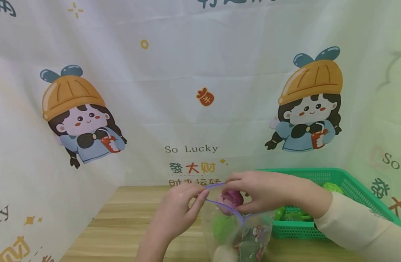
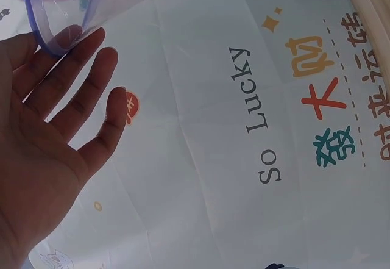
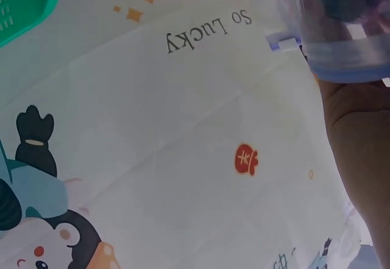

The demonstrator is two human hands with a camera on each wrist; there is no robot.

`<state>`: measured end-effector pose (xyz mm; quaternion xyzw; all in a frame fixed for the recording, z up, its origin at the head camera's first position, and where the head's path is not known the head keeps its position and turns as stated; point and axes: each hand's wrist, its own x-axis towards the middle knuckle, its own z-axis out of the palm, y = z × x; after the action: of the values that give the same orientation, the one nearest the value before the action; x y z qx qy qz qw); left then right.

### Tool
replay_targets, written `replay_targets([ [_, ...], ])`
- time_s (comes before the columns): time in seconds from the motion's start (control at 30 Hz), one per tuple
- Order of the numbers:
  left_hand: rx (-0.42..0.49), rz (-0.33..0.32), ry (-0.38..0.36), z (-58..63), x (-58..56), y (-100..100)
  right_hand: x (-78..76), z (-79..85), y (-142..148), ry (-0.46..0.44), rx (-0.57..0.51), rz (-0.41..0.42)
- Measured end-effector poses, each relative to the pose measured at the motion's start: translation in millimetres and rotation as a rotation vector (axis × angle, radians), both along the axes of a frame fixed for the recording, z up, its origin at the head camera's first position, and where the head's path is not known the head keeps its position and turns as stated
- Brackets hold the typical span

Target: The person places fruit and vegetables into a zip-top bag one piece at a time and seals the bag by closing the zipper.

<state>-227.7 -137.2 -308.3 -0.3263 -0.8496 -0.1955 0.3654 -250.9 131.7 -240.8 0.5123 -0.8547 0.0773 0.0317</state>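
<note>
A clear zip bag (image 1: 257, 238) with a purple-blue rim stands on the wooden table, its mouth spread apart. My left hand (image 1: 179, 205) pinches the rim at the bag's left corner between thumb and forefinger; in the left wrist view its other fingers spread loosely. Inside the mouth sits a purple cabbage (image 1: 232, 199). My right hand (image 1: 264, 189) reaches into the mouth with fingers and thumb curved round the cabbage. Through the plastic, a green vegetable (image 1: 222, 227) and a whitish round one (image 1: 225, 253) show lower down. The right fingertips are partly hidden behind the plastic in the right wrist view.
Right of the bag stands a green plastic basket (image 1: 297, 229), partly behind my right forearm. Green peppers (image 1: 293, 214) and a light green vegetable (image 1: 332, 187) lie in it. A printed white cloth (image 1: 174, 120) hangs behind the wooden table (image 1: 128, 214).
</note>
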Motion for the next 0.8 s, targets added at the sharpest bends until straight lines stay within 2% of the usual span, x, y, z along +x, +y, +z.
replay_targets([
  [0.1, -0.001, 0.0, 0.002, 0.3, -0.1, 0, -1.8, -3.2, -1, -0.03, 0.041, -0.044],
  [0.23, -0.003, -0.001, 0.007, -0.1, -0.4, 1, -2.9, -4.9, -2, -0.031, 0.071, -0.06],
  [0.4, 0.002, 0.0, -0.003, -0.7, -0.6, 1, -1.1, -1.9, 0, -0.014, 0.101, -0.097],
  [0.57, 0.002, 0.01, -0.021, -0.5, 0.3, 1, 0.4, 1.9, 0, -0.048, 0.122, -0.148],
  [0.8, -0.001, 0.0, -0.011, 0.3, 0.3, 1, -2.2, 3.7, 10, -0.046, 0.091, -0.108],
])
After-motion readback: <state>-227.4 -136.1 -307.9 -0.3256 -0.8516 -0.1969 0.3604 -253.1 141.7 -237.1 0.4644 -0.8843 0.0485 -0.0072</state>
